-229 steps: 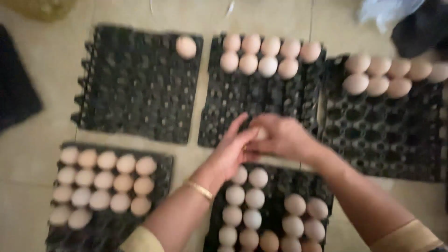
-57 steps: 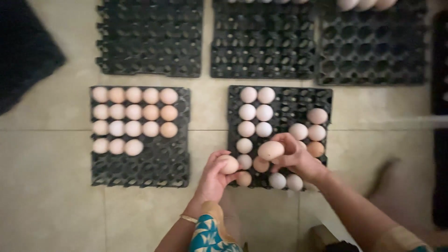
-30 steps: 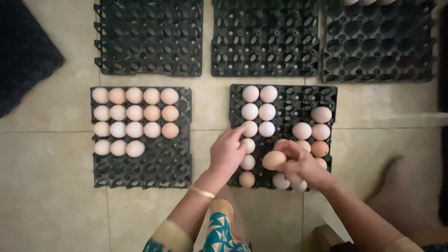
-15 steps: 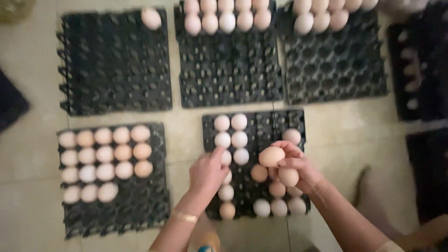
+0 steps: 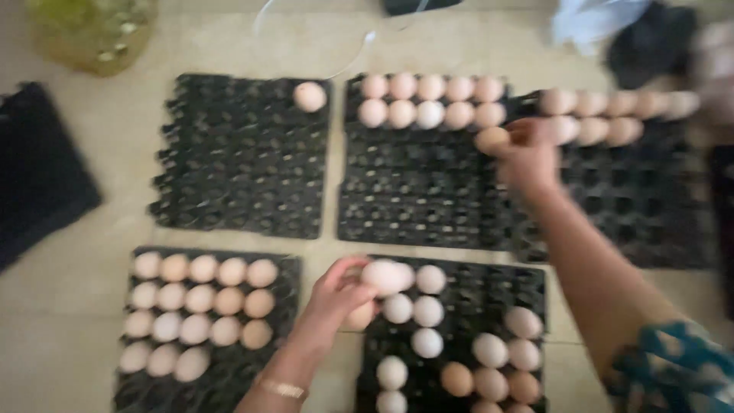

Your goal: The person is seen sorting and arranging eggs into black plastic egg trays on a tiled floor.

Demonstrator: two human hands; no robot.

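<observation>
My left hand (image 5: 335,294) is closed around pale eggs (image 5: 386,277) at the top left corner of the near middle black egg tray (image 5: 489,291), which is partly filled with eggs. My right hand (image 5: 527,157) is stretched far forward and holds a brown egg (image 5: 492,139) over the right edge of the far middle tray (image 5: 417,191), beside its second row of eggs (image 5: 428,115). The picture is blurred by motion.
A far left tray (image 5: 229,168) holds one egg (image 5: 310,96). A far right tray (image 5: 642,199) has two rows of eggs. A near left tray (image 5: 222,375) carries several rows. A yellowish container (image 5: 92,30) and dark items sit at the edges of the tiled floor.
My right hand has reached from the near middle tray up to the far middle tray with an egg. My left hand has picked up eggs at the near tray's corner. The view shifted forward.
</observation>
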